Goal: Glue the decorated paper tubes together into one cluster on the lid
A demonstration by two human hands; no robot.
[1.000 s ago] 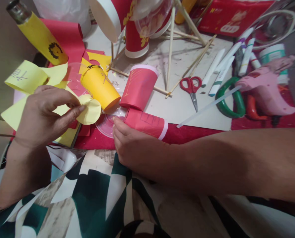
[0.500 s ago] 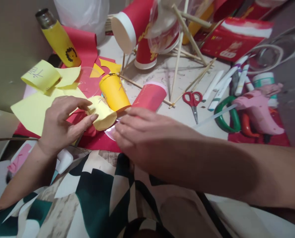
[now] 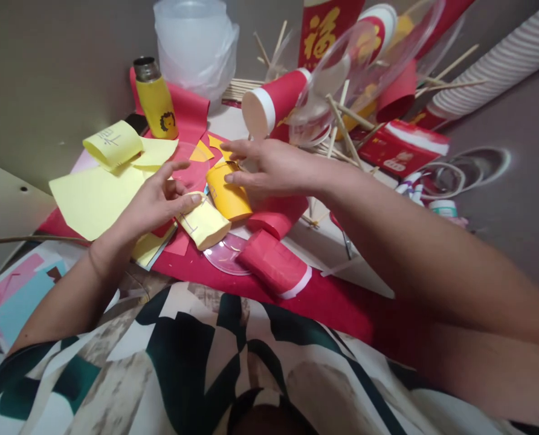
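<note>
My left hand [image 3: 161,199] has its fingers apart, and the thumb rests at the rim of a pale yellow paper roll [image 3: 205,222] with pen lines on it. My right hand [image 3: 269,164] reaches over an orange-yellow paper roll [image 3: 228,196], its thumb against that roll and its fingers spread above. In front lies a red paper roll with a white rim [image 3: 274,261], partly over a clear plastic disc [image 3: 226,254]. Another red roll [image 3: 281,216] lies under my right wrist, partly hidden.
At the left are yellow paper sheets [image 3: 101,196] and a yellow bottle [image 3: 158,103]. Behind stand a white plastic bag [image 3: 194,48], red paper cups [image 3: 278,99] and a frame of wooden sticks [image 3: 348,130]. A red packet [image 3: 400,148] lies at the right.
My right hand has moved away from the front, up to the orange-yellow roll. A red roll with a white rim now shows at the front. The camera view has shifted.
</note>
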